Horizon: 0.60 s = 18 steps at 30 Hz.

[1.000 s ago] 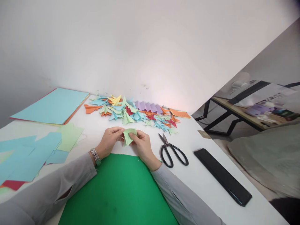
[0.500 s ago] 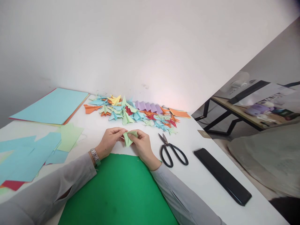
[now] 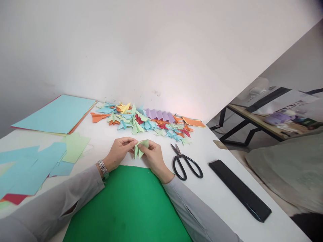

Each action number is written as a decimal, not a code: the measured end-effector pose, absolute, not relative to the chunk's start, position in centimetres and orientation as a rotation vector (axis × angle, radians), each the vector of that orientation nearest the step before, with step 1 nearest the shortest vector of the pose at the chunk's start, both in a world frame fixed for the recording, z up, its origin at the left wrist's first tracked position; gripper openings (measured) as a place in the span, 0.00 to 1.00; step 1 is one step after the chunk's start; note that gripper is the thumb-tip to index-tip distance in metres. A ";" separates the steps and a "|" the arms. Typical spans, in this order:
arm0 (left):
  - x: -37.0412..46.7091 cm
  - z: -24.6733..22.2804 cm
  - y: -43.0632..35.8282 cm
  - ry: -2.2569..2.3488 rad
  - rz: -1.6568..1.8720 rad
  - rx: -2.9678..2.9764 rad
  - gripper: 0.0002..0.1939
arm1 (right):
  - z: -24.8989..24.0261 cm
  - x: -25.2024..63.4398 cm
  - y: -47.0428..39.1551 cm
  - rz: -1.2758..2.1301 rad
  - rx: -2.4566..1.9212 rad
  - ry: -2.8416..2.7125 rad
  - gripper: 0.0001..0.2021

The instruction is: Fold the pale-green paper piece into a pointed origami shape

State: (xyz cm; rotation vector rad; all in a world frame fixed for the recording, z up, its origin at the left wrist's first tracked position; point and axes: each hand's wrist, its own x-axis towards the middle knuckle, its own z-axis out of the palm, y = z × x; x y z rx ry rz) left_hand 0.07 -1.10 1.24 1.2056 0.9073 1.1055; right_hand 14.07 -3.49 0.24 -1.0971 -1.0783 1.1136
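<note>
A small folded piece of light green paper [image 3: 138,151] is held up between both hands, just beyond the far edge of a green mat [image 3: 128,205]. My left hand [image 3: 119,151], with a metal watch at the wrist, pinches its left side between thumb and fingers. On its right side, my right hand [image 3: 154,157] grips it with the thumb in front. Parts of the fingers behind the paper are hidden. Beyond the hands lies a pile of folded paper shapes [image 3: 136,126] in several colours.
Black-handled scissors [image 3: 179,158] lie right of my right hand, with a long black case [image 3: 239,190] farther right. Large coloured sheets [image 3: 55,114] are stacked at the back left. Loose cut papers [image 3: 47,168] lie before them. A white wall stands behind the table.
The green paper has changed shape a little between my fingers, its lower part now showing two separate points. Both hands stay in nearly the same place.
</note>
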 end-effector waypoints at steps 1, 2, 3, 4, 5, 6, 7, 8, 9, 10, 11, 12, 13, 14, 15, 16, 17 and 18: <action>0.1 1.2 -1.1 0.915 1.110 1.203 0.15 | 0.2 14.1 -3.5 1.124 -1.090 -1.079 0.08; 0.0 1.2 -1.1 0.920 1.115 1.199 0.15 | 0.3 14.1 -3.5 1.132 -1.082 -1.079 0.08; 0.0 1.2 -1.0 0.922 1.121 1.191 0.15 | 0.3 14.1 -3.5 1.135 -1.075 -1.079 0.09; 0.0 1.2 -1.0 0.921 1.126 1.183 0.15 | 0.2 14.1 -3.5 1.134 -1.069 -1.076 0.09; 0.0 1.2 -1.0 0.915 1.127 1.176 0.16 | 0.2 14.1 -3.5 1.129 -1.063 -1.071 0.09; -0.1 1.2 -1.0 0.904 1.124 1.167 0.16 | 0.2 14.1 -3.5 1.126 -1.059 -1.065 0.09; -0.1 1.2 -1.0 0.888 1.119 1.153 0.16 | 0.2 14.2 -3.5 1.126 -1.054 -1.057 0.08; -0.1 1.3 -1.0 0.869 1.109 1.136 0.17 | 0.1 14.2 -3.4 1.128 -1.048 -1.046 0.08; 0.0 1.4 -1.1 0.848 1.097 1.115 0.17 | 0.0 14.2 -3.4 1.134 -1.040 -1.035 0.08; 0.0 1.4 -1.1 0.829 1.085 1.089 0.18 | -0.1 14.3 -3.3 1.140 -1.031 -1.025 0.08; 0.0 1.5 -1.1 0.813 1.075 1.061 0.18 | -0.2 14.3 -3.3 1.146 -1.023 -1.017 0.08; 0.0 1.6 -1.2 0.800 1.064 1.034 0.18 | -0.3 14.3 -3.2 1.150 -1.016 -1.010 0.08; 0.1 1.7 -1.2 0.788 1.054 1.010 0.19 | -0.4 14.3 -3.2 1.152 -1.010 -1.005 0.08; 0.1 1.8 -1.3 0.775 1.045 0.989 0.19 | -0.5 14.4 -3.1 1.154 -1.006 -0.999 0.09; 0.1 1.8 -1.3 0.763 1.038 0.972 0.18 | -0.6 14.4 -3.1 1.156 -1.003 -0.994 0.09; 0.1 1.9 -1.3 0.752 1.032 0.958 0.18 | -0.6 14.4 -3.1 1.157 -1.001 -0.988 0.09; 0.1 1.9 -1.3 0.742 1.029 0.948 0.18 | -0.6 14.4 -3.1 1.158 -1.001 -0.984 0.09; 0.2 1.9 -1.3 0.735 1.027 0.941 0.18 | -0.5 14.3 -3.1 1.158 -1.004 -0.981 0.09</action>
